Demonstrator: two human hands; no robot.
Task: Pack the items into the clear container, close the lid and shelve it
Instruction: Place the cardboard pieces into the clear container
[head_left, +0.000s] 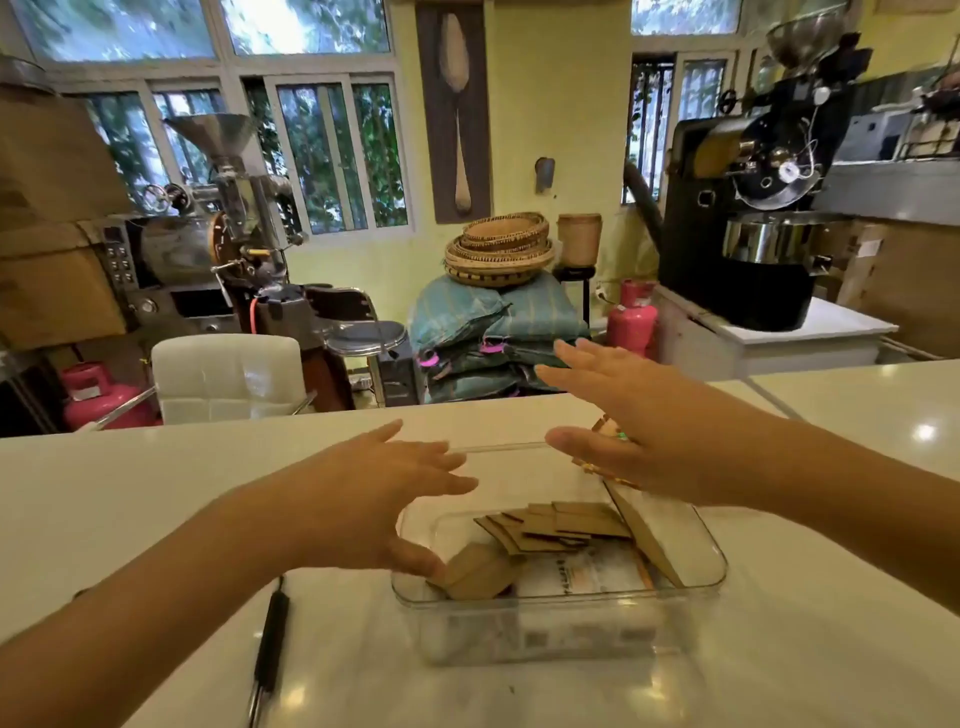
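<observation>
A clear rectangular container stands open on the white counter in front of me. Inside lie several brown cardboard sleeves, a tan paper bundle at the left and a white printed packet. Behind the container a clear lid lies flat on the counter. My left hand hovers over the container's left end with fingers spread, the thumb near the tan bundle. My right hand is raised over the far right corner, fingers apart, with a small brown patterned item showing behind it; whether the hand holds it is unclear.
A black pen lies on the counter at my left. Beyond the counter's far edge are a white chair, stacked sacks with woven baskets, pink gas cylinders and coffee roasting machines.
</observation>
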